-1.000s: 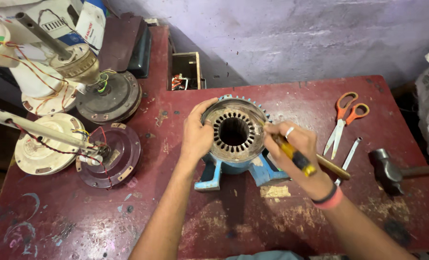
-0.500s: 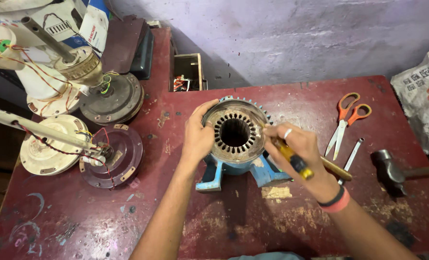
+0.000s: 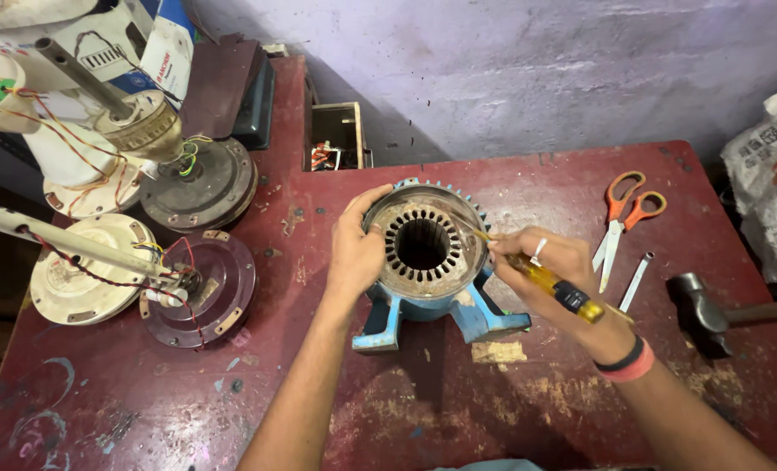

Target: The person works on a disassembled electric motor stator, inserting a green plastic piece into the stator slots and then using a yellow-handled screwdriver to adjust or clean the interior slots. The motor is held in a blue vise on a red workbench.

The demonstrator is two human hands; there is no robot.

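Observation:
A blue motor housing (image 3: pixel 427 253) with a rusty slotted stator core stands on the dark red table (image 3: pixel 406 401), open end up. My left hand (image 3: pixel 356 251) grips its left rim. My right hand (image 3: pixel 552 269) holds a screwdriver with a yellow and black handle (image 3: pixel 556 288); its thin tip rests at the right inner edge of the stator.
Orange-handled scissors (image 3: pixel 622 218) and a small metal blade (image 3: pixel 636 281) lie to the right, with a hammer (image 3: pixel 711 312) at the right edge. Several dismantled ceiling fan motors (image 3: pixel 198 288) with wires crowd the left. A small open box (image 3: pixel 334 138) sits at the back.
The view has shifted slightly. Both hands stay on the stator; the screwdriver tip has moved a little along the right rim.

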